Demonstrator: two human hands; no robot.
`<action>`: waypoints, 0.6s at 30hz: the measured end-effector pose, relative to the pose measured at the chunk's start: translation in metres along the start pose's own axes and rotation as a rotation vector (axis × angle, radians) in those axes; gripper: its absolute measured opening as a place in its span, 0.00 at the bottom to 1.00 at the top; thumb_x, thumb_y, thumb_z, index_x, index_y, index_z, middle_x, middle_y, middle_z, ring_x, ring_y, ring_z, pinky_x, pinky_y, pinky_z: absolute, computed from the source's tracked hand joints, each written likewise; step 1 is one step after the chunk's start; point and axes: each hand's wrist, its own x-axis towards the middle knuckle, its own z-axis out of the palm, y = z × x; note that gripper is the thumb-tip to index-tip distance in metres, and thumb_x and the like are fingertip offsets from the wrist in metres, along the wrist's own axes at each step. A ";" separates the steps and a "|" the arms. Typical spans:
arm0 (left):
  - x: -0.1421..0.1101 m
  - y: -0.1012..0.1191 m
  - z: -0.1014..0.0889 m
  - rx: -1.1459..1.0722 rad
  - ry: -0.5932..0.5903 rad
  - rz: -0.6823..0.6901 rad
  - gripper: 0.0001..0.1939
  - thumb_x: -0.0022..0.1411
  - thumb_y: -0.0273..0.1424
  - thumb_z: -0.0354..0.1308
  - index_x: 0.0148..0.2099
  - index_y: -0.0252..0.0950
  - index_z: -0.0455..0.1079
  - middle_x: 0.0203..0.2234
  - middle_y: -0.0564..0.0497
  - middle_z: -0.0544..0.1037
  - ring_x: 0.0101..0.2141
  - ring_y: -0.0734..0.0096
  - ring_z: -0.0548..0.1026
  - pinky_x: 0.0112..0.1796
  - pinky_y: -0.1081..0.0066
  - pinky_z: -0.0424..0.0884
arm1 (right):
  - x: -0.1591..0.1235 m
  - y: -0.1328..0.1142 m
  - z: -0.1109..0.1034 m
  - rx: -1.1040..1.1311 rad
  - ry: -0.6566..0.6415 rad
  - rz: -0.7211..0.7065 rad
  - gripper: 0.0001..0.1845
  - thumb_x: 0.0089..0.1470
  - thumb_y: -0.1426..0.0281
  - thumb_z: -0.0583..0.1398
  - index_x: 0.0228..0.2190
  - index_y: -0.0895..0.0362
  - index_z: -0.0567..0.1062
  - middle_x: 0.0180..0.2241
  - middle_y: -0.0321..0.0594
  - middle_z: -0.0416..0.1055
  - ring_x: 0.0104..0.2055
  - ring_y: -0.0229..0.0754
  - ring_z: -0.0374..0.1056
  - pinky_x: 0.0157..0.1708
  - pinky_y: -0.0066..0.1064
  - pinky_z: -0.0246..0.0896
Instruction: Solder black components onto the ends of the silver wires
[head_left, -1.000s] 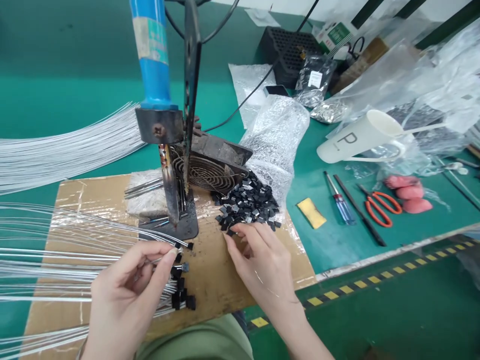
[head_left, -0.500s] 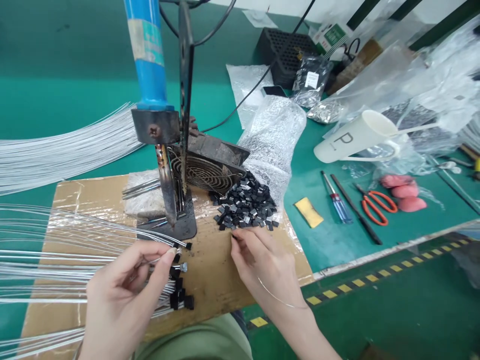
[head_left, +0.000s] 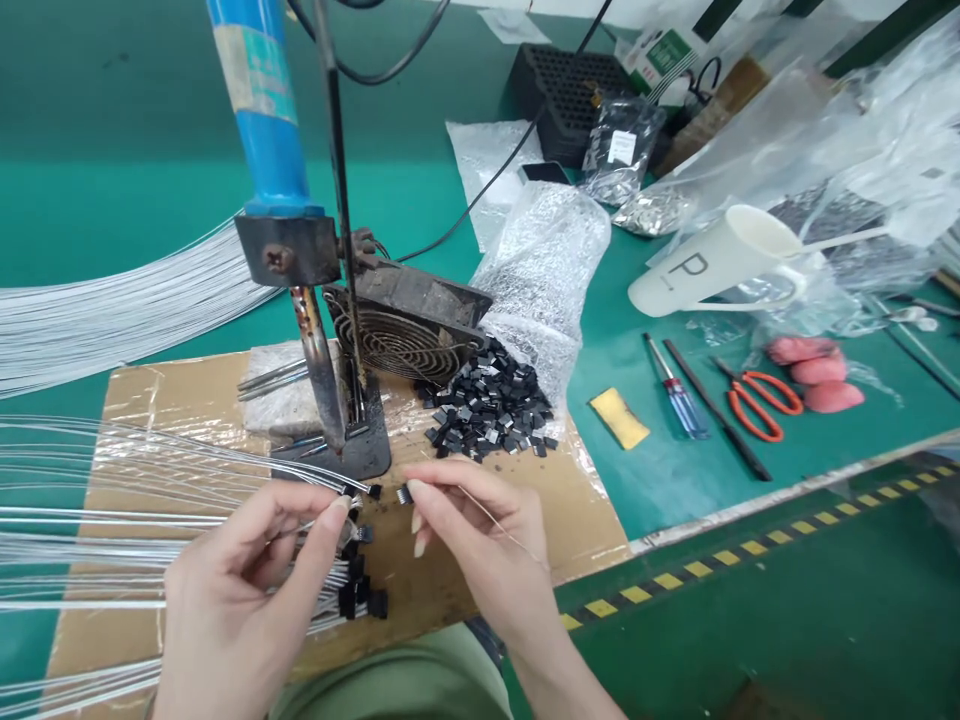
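Note:
My left hand [head_left: 247, 570] is closed, thumb and forefinger pinching the end of a thin white wire whose tip is mostly hidden by the fingers. My right hand [head_left: 487, 540] is closed on a small black connector [head_left: 405, 494] with metal pins facing left, a short way from the left fingertips. A thin silvery strand [head_left: 487, 508], which looks like solder wire, runs across the right hand. Beneath the left hand lie white wires [head_left: 82, 548] with black connectors [head_left: 360, 592] at their ends. Loose black connectors [head_left: 491, 405] form a pile beyond the right hand.
A blue-handled soldering iron [head_left: 274, 150] hangs in a stand, tip down, just beyond the left hand. A small fan [head_left: 405, 340] leans behind it. Cardboard [head_left: 427, 570] covers the work area. A yellow sponge [head_left: 619, 418], screwdriver [head_left: 679, 395], orange-handled cutters [head_left: 761, 405] and white mug [head_left: 712, 265] lie right.
My right hand has moved left from the edge of the connector pile towards my left hand, carrying a black connector, and has turned so its pins show. The left hand stays nearly still.

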 end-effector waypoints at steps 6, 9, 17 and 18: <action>0.006 0.014 0.001 -0.184 -0.080 0.010 0.04 0.63 0.33 0.66 0.35 0.43 0.81 0.30 0.56 0.87 0.26 0.79 0.81 0.28 0.87 0.75 | 0.000 -0.001 0.017 0.017 -0.046 0.038 0.04 0.61 0.66 0.72 0.36 0.52 0.90 0.30 0.36 0.77 0.23 0.34 0.71 0.23 0.24 0.71; 0.007 0.018 0.001 -0.245 -0.084 0.009 0.04 0.62 0.31 0.66 0.34 0.43 0.81 0.32 0.56 0.87 0.27 0.79 0.83 0.30 0.88 0.76 | -0.003 -0.001 0.018 -0.065 -0.071 0.015 0.04 0.62 0.67 0.71 0.37 0.51 0.89 0.30 0.35 0.77 0.25 0.33 0.70 0.24 0.25 0.69; -0.001 0.007 -0.003 -0.181 -0.125 -0.022 0.06 0.67 0.36 0.66 0.37 0.42 0.79 0.36 0.52 0.87 0.29 0.73 0.83 0.24 0.83 0.73 | -0.007 0.000 0.020 -0.110 -0.081 -0.045 0.05 0.62 0.71 0.70 0.36 0.52 0.89 0.29 0.35 0.78 0.24 0.34 0.69 0.23 0.26 0.67; -0.001 0.006 -0.003 -0.175 -0.128 -0.026 0.07 0.67 0.37 0.67 0.37 0.41 0.79 0.36 0.52 0.87 0.30 0.72 0.83 0.23 0.82 0.72 | -0.007 -0.001 0.021 -0.115 -0.079 -0.050 0.05 0.61 0.71 0.69 0.36 0.52 0.89 0.29 0.35 0.78 0.24 0.34 0.69 0.23 0.26 0.68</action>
